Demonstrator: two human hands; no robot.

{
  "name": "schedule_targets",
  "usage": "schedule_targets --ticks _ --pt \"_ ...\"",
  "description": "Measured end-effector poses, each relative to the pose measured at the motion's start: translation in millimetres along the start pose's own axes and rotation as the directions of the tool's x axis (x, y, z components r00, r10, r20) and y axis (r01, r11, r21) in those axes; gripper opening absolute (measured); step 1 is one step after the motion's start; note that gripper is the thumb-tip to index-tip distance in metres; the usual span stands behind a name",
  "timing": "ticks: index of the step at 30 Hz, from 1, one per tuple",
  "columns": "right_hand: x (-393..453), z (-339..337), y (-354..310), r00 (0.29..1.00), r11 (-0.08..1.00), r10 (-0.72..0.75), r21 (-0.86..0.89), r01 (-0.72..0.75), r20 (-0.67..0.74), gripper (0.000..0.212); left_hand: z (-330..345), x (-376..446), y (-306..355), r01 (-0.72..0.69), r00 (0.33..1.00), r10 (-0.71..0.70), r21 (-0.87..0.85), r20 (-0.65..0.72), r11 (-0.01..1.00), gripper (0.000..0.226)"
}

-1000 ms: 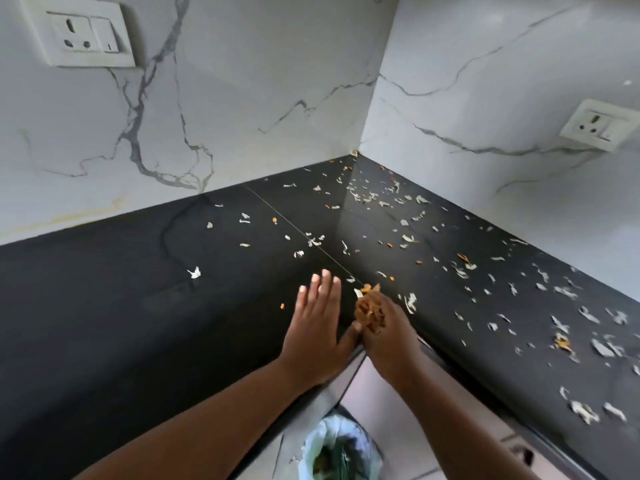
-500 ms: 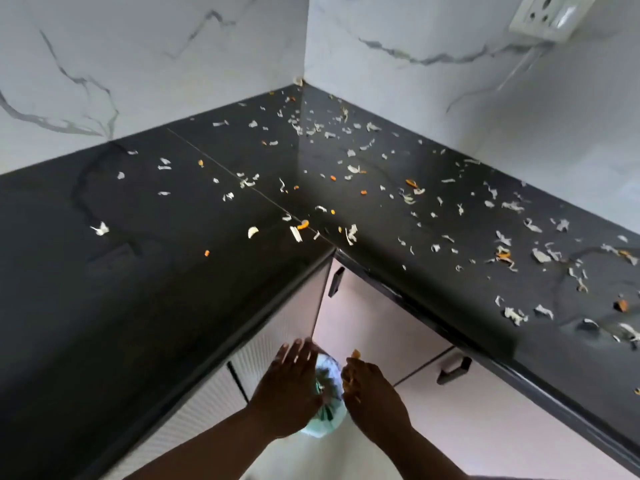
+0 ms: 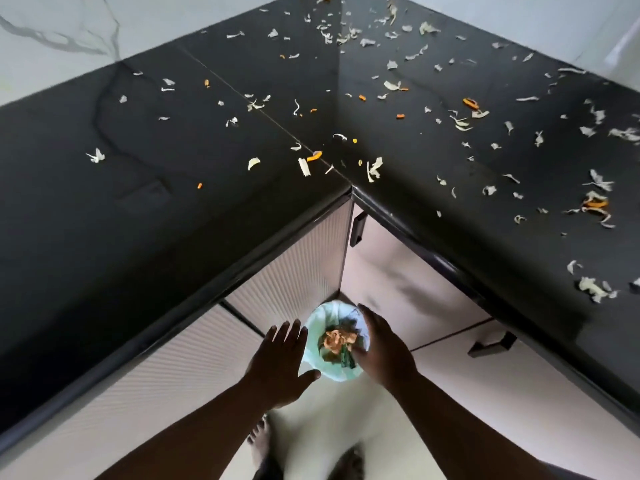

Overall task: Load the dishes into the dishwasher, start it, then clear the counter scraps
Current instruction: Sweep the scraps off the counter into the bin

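Below, both hands hover spread and empty over the lined bin (image 3: 334,370): left hand (image 3: 278,360), right hand (image 3: 382,348). Vegetable scraps (image 3: 375,169) litter the black desk (image 3: 138,220); light, limp, they likely need sweeping together, then scooping.

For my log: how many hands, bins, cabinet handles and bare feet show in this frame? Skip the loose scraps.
Hands: 2, left hand and right hand
Bins: 1, bin
Cabinet handles: 2, upper handle and lower handle
Feet: 2, left foot and right foot
Total: 7
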State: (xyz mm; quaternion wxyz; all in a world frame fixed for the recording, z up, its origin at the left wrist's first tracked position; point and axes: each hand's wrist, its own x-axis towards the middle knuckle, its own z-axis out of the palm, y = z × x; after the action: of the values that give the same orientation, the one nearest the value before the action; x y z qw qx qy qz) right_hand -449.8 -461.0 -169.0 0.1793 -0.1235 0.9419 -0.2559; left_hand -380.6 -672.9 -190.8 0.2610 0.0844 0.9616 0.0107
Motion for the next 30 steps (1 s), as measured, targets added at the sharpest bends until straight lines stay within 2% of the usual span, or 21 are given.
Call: schedule_targets --ticks 3,5,7,10,12,15,18,22,24,26,27,30 --pt "-2 -12 11 0.999 0.999 0.038 0.006 -0.038 -0.003 0.072 -5 -4 8 0.044 0.998 -0.044 -0.006 -0.054 0.999 0.094" --pt "-7 -17 19 0.999 1.000 0.025 -0.010 -0.025 -0.023 0.066 -10 -2 13 0.028 0.992 -0.029 -0.009 -0.126 1.000 0.108" --pt "-12 -21 21 0.999 0.999 -0.020 -0.041 0.018 -0.036 0.064 -21 -3 18 0.028 0.997 -0.029 -0.011 -0.068 1.000 0.120" --pt "-19 -23 19 0.991 0.981 -0.129 -0.149 0.122 -0.041 0.063 -42 -8 27 0.002 0.997 -0.003 -0.011 -0.083 1.000 0.126" --pt "-20 -25 14 0.979 0.963 -0.195 -0.204 0.178 -0.066 0.066 -51 -11 32 0.008 0.991 -0.011 -0.019 -0.131 1.000 0.118" --pt "-24 -36 -7 0.946 0.928 -0.308 -0.252 0.275 -0.103 0.067 -68 -20 38 0.028 0.979 -0.025 0.008 -0.203 1.000 0.089" --pt "-27 -55 -31 0.893 0.873 -0.436 -0.293 0.390 -0.110 0.065 -93 -35 50 -0.064 0.945 0.065 0.014 -0.321 0.998 0.067" --pt "-21 -91 -71 0.862 0.847 -0.495 -0.283 0.449 -0.113 0.060 -135 -59 51 -0.202 0.800 0.155 -0.016 -0.579 0.979 0.051" --pt "-13 -105 -89 0.829 0.828 -0.533 -0.308 0.469 -0.171 0.049 -148 -69 34 -0.231 0.717 0.149 -0.031 -0.681 0.972 0.043" --pt "-6 -113 -107 0.813 0.815 -0.553 -0.322 0.482 -0.182 0.043 -159 -78 4 -0.232 0.663 0.067 -0.119 -0.746 0.965 0.043" --pt "-3 -114 -117 0.801 0.803 -0.570 -0.332 0.495 -0.186 0.043 -165 -84 -16 -0.180 0.631 0.002 -0.144 -0.776 0.973 0.046" --pt "7 -111 -152 0.726 0.701 -0.680 -0.378 0.605 -0.101 0.046 -172 -101 -81 0.150 0.604 -0.311 -0.278 -0.733 0.949 0.066"
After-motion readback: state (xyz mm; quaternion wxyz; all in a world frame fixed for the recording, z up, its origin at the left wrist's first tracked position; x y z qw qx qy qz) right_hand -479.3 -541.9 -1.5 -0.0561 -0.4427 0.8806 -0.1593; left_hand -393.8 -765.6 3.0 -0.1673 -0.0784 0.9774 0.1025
